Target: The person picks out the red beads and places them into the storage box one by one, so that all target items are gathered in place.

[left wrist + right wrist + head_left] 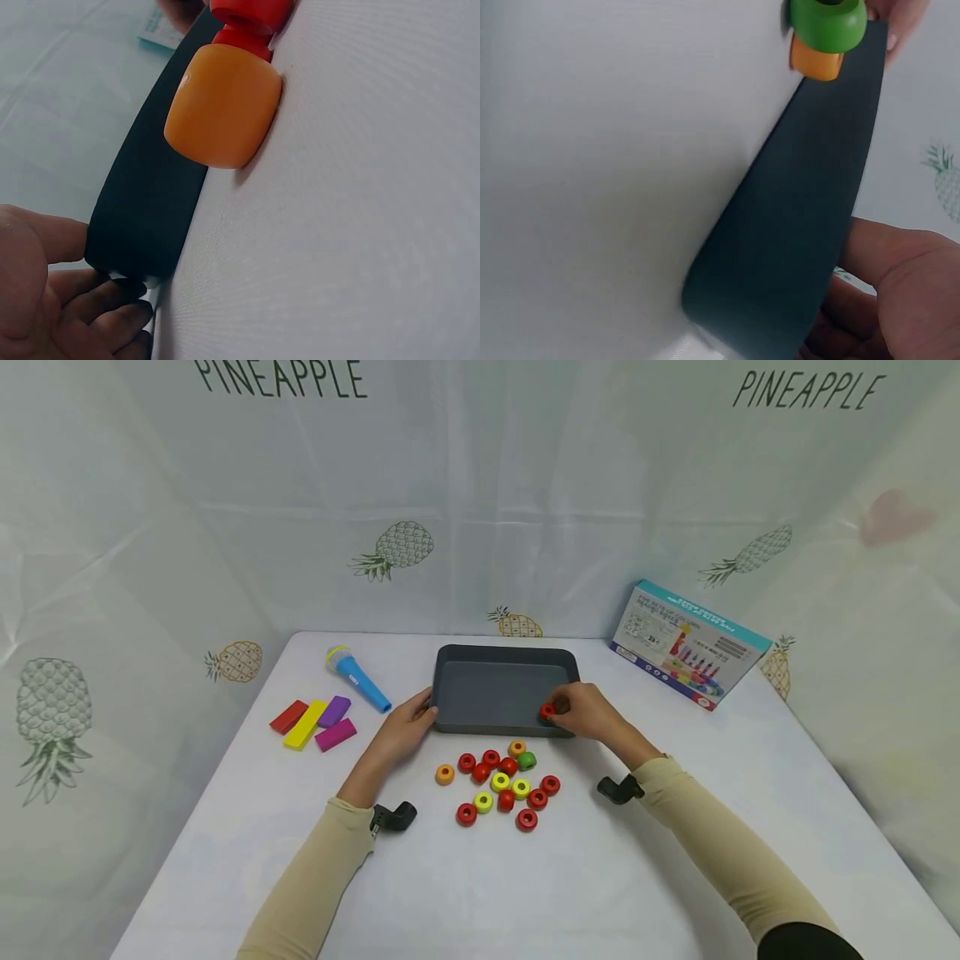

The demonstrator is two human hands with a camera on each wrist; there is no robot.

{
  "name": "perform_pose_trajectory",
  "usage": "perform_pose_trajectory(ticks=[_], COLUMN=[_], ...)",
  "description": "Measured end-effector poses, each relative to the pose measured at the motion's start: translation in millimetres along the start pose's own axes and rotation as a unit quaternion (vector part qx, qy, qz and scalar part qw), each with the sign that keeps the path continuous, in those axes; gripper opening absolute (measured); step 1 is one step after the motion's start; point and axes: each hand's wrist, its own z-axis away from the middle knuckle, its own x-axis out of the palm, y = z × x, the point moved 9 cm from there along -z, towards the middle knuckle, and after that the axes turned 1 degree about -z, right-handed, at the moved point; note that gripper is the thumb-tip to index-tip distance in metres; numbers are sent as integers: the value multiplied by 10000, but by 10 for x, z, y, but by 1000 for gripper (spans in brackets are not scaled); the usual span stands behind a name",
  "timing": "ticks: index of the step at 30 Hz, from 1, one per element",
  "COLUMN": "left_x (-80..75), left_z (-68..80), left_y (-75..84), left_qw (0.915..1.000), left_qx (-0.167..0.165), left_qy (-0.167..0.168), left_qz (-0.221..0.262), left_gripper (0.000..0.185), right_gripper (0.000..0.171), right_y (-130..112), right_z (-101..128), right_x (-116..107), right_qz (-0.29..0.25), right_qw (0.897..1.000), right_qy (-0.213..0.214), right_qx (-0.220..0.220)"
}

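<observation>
A dark grey rectangular tray [487, 689] lies on the white table. My left hand [401, 732] grips its front left corner, the thumb on the rim and the fingers against the side in the left wrist view. At the opposite front corner my right hand [588, 710] pinches a red bead [547, 711] just inside the tray wall; that bead is hidden in the right wrist view. Loose ring-shaped beads lie in front of the tray: several red [466, 814], several yellow [483, 802], an orange bead [445, 774] at the left and a green bead [527, 761].
To the left are a blue toy microphone [360, 680] and flat coloured blocks [305, 725] in red, yellow, purple and magenta. A printed toy box [688, 645] stands at the back right. Behind the table hangs a pineapple-patterned curtain [480, 502].
</observation>
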Motion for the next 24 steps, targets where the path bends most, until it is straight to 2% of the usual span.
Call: perform_pose_trajectory(ticks=[17,24], left_x=[-2,1], left_z=[2,1], left_y=[-18,-40], left_qw=[10000,9999], left_qx=[-19,-124], left_qy=[37,47], left_qz=[-18,6], left_gripper=[57,57], right_gripper=[24,31], right_y=[-3,-23], right_z=[-33,9], right_x=[46,6], right_qz=[54,-45], right_qw=[9999,10000], right_qy=[-153,-43], right_qx=[20,-52])
